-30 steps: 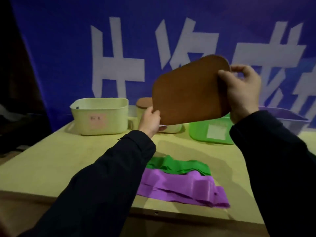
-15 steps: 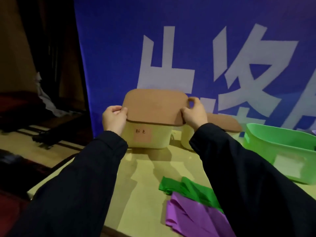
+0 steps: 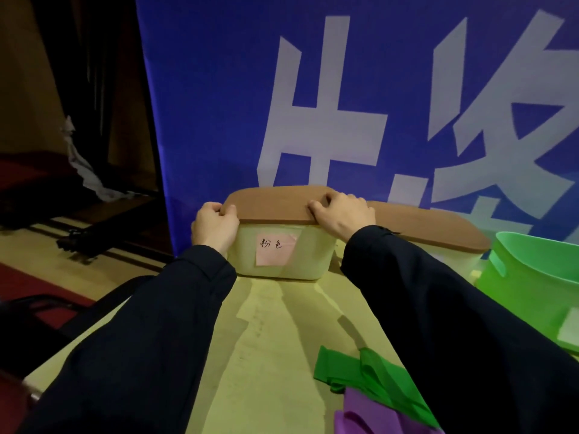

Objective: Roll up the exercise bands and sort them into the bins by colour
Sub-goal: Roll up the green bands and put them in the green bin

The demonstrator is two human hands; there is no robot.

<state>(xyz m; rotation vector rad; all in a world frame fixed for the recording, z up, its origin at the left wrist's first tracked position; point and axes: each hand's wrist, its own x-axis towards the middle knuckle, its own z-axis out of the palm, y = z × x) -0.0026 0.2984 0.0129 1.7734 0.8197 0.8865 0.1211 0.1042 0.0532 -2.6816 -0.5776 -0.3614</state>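
A cream bin [image 3: 310, 261] with a pink label stands at the back of the table, and a brown lid [image 3: 275, 203] lies flat on top of it. My left hand [image 3: 214, 225] grips the lid's left edge. My right hand [image 3: 343, 214] grips its right edge, fingers curled over the rim. A green band [image 3: 369, 375] lies unrolled at the lower right, partly over a purple band [image 3: 372, 418]. My right sleeve hides part of both bands.
A second cream bin with a brown lid [image 3: 432, 225] stands just right of the first. A green bin [image 3: 539, 286] stands at the right edge. A blue banner [image 3: 219, 104] hangs close behind the bins. The table's left edge [image 3: 75, 349] drops to a dark floor.
Both hands carried the brown lid from mid-air leftwards and down onto the pink-labelled bin, where it now lies flat. My view has swung left and closer.
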